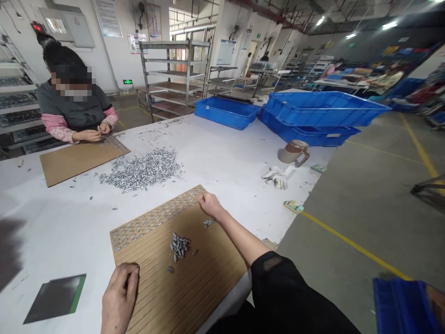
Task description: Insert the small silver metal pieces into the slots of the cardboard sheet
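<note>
A sheet of ribbed cardboard (205, 273) lies in front of me, with slanting rows of small grey spindle-shaped pieces (153, 220) along its far edge. My right hand (209, 204) is closed at the right end of these rows, fingertips pressed down; anything between them is hidden. Curled at the cardboard's left edge is my left hand (120, 294), thumb against the fingers, its contents not visible. A small heap of the pieces (180, 246) sits mid-cardboard, and a few more pieces (208, 223) lie just below my right hand.
Beyond the cardboard spreads a large pile of grey pieces (148, 169). Across the table a co-worker (78, 106) handles another cardboard sheet (76, 162). Blue crates (313, 109), a mug (294, 152) and white gloves (276, 177) are toward the right. A dark flat plate (54, 297) lies at left.
</note>
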A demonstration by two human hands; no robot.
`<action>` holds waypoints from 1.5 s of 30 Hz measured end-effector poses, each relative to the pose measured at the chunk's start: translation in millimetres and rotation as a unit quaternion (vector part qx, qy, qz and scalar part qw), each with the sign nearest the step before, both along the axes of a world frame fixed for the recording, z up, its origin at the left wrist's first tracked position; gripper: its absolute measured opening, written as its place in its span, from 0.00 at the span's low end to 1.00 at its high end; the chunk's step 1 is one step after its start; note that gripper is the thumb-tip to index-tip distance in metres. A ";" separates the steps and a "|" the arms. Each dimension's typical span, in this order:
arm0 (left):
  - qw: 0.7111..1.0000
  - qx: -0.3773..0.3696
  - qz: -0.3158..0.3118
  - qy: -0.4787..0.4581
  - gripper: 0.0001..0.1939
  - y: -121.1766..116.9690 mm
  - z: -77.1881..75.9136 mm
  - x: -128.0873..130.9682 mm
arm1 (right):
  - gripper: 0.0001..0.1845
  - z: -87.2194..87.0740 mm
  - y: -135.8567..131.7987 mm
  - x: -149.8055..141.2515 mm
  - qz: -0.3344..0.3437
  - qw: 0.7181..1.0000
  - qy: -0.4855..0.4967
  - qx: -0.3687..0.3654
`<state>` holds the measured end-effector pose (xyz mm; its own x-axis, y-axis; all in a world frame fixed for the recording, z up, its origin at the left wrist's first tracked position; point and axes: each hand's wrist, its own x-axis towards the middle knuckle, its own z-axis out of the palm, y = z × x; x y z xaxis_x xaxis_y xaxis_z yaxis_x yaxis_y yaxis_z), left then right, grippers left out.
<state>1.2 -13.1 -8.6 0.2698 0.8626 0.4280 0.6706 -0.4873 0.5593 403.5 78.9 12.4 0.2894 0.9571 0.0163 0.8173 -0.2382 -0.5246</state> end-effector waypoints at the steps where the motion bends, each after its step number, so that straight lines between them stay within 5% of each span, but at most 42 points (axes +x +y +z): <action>1: 1.000 0.001 -0.002 0.000 0.10 0.0 0.7 0.2 | 0.10 1.3 1.5 0.3 0.001 1.000 -0.001 -0.004; 9: 1.000 0.004 0.008 0.008 0.11 1.8 5.9 1.9 | 0.08 17.4 -13.2 6.2 -0.011 1.000 -0.016 0.010; 14: 1.000 0.005 0.012 0.014 0.12 3.6 5.2 1.3 | 0.08 20.0 -62.0 26.4 0.139 0.990 -0.009 -0.024; 18: 0.999 0.007 0.025 0.018 0.12 3.6 4.0 0.5 | 0.08 9.9 -85.5 37.4 0.178 0.984 -0.006 -0.016; 23: 0.999 -0.003 0.045 0.018 0.14 2.2 3.9 0.2 | 0.12 10.7 -60.0 45.1 0.155 0.987 0.023 0.032; 31: 0.997 -0.017 0.071 0.023 0.16 4.3 -7.5 -7.5 | 0.06 6.5 -3.7 30.1 -0.043 0.982 0.182 0.024; 41: 0.998 -0.007 0.061 0.012 0.13 3.8 -6.3 -7.1 | 0.08 12.3 1.9 18.3 -0.057 0.997 0.056 -0.011; 45: 0.998 0.002 0.059 0.004 0.12 0.0 0.9 -1.6 | 0.13 13.3 -17.4 17.0 -0.016 1.000 0.017 0.021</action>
<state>-0.4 -13.1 -7.7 0.1699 0.8869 0.4295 0.7278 -0.4068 0.5521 420.5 61.5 25.7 0.3203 0.9462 0.0455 0.7916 -0.2409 -0.5616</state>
